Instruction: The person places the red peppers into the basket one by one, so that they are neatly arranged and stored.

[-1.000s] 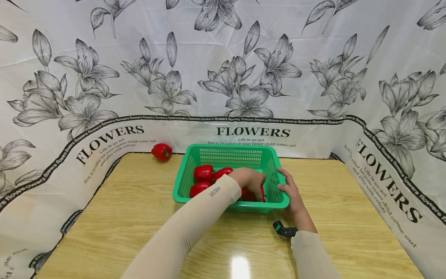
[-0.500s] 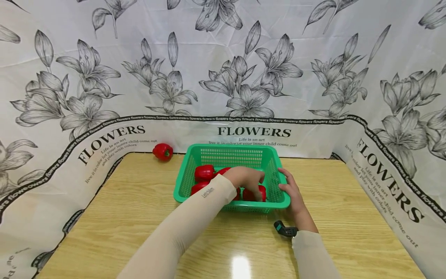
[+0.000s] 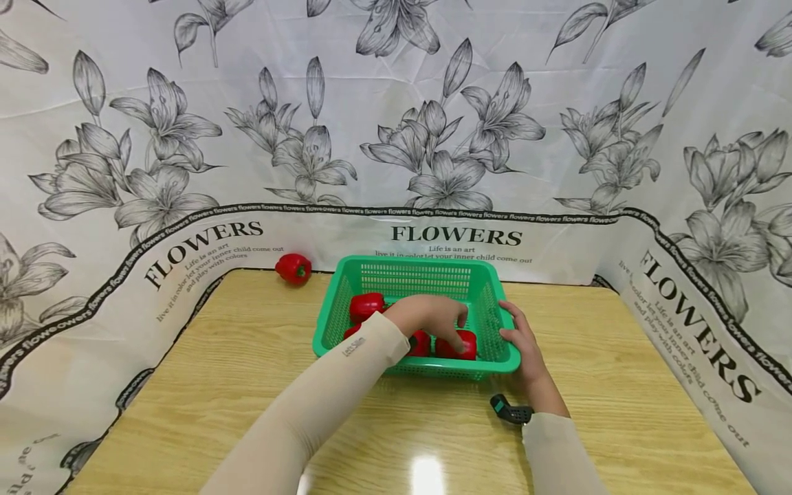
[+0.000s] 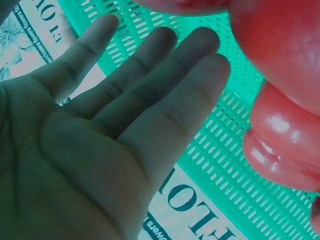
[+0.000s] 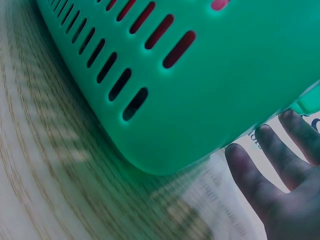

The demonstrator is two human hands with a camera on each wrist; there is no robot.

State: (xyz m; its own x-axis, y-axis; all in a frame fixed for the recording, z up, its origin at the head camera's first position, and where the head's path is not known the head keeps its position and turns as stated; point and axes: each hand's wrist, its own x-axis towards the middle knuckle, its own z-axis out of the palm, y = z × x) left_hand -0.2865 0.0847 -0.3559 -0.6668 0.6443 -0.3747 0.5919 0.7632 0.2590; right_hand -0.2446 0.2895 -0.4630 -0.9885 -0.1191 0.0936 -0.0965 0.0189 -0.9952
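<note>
In the head view a green plastic basket (image 3: 427, 364) stands on the table with several red bell peppers inside. My left hand (image 3: 433, 313) reaches over its near right part, just above a red bell pepper (image 3: 460, 344). Seen from the left wrist, the fingers of the left hand (image 4: 125, 110) are straight and apart from the peppers (image 4: 280, 45). At the basket's right rim, my right hand (image 3: 526, 350) grips the edge with index finger and thumb. Its other fingers (image 5: 250, 175) lie against the outer wall. The left forearm partly hides some peppers.
One more red bell pepper (image 3: 293, 269) lies on the table (image 3: 235, 357) at the back left, outside the basket. A flower-printed cloth (image 3: 445, 137) hangs behind and at both sides. A black device (image 3: 510, 410) is worn on the right wrist.
My left hand has loosened and drawn slightly up and left, uncovering more of the pepper beneath it. The right hand stays on the rim. The head view has shifted slightly.
</note>
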